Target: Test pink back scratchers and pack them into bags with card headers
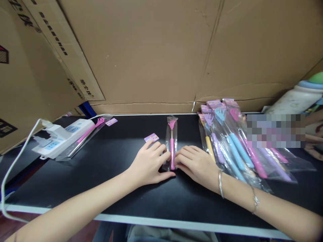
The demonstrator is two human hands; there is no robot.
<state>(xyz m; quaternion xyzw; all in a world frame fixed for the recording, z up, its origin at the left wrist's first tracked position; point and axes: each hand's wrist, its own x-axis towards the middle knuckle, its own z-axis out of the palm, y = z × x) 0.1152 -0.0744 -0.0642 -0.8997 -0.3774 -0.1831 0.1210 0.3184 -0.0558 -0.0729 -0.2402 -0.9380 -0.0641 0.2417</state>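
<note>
A pink back scratcher (172, 148) in a clear plastic sleeve lies upright on the black table between my hands, its claw end pointing away from me. My left hand (148, 164) rests at its left side, fingers curled against the sleeve and thumb stretched below the handle's end. On the other side, my right hand (199, 164) has its bent fingers pressed together at the sleeve's right edge by the lower handle. A small purple printed card (151, 137) lies just beyond my left fingertips.
To the right is a pile of bagged back scratchers (234, 148) in several colours. A white power strip (65, 136) with a cable lies left, beside another bagged pink back scratcher (88, 132). Cardboard walls (151, 50) stand behind. A pale bottle (292, 97) and another person's hand (314, 134) are far right.
</note>
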